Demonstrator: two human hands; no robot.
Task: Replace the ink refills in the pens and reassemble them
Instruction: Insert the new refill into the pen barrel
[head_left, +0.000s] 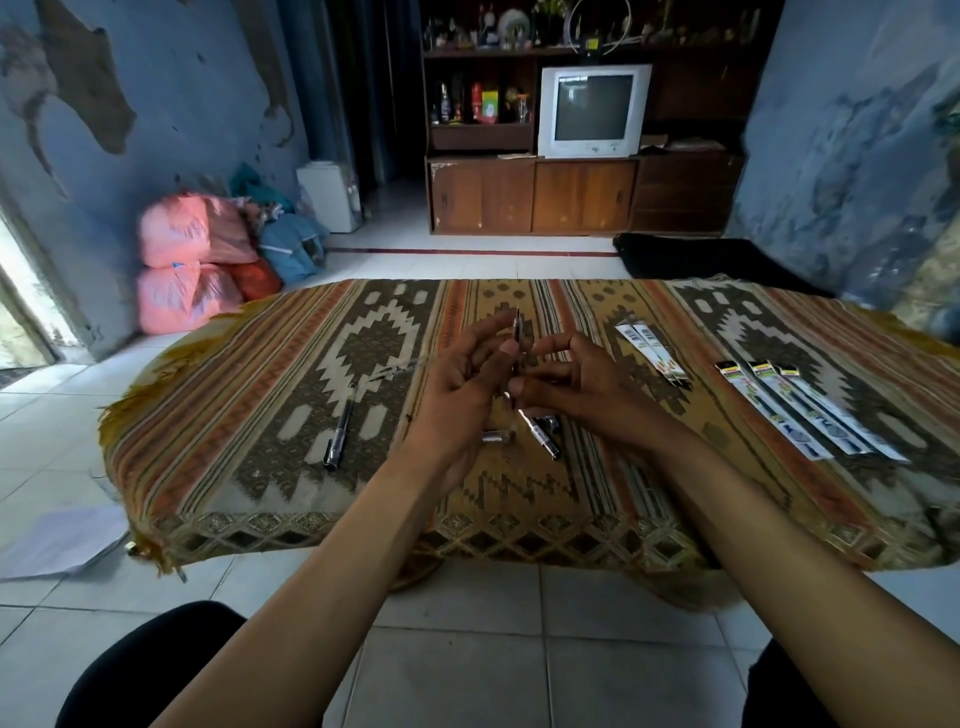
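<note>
My left hand (467, 379) and my right hand (566, 382) meet above the middle of a patterned cloth (260, 405). Between them stands a thin pen piece (517, 332), tip pointing up. My left thumb and fingers pinch its upper part, and my right fingers pinch its lower part. A complete black pen (340, 428) lies on the cloth to the left. Under my hands lie loose pen parts (543, 436) and a small cap piece (496, 436). Refill packets lie to the right: two (652, 353) nearer, three (810, 410) farther right.
The cloth covers a low table above a white tiled floor. A sheet of paper (62, 540) lies on the floor at the left. Pink and blue bags (208, 260) are stacked by the wall. A cabinet with a television (592, 111) stands at the back.
</note>
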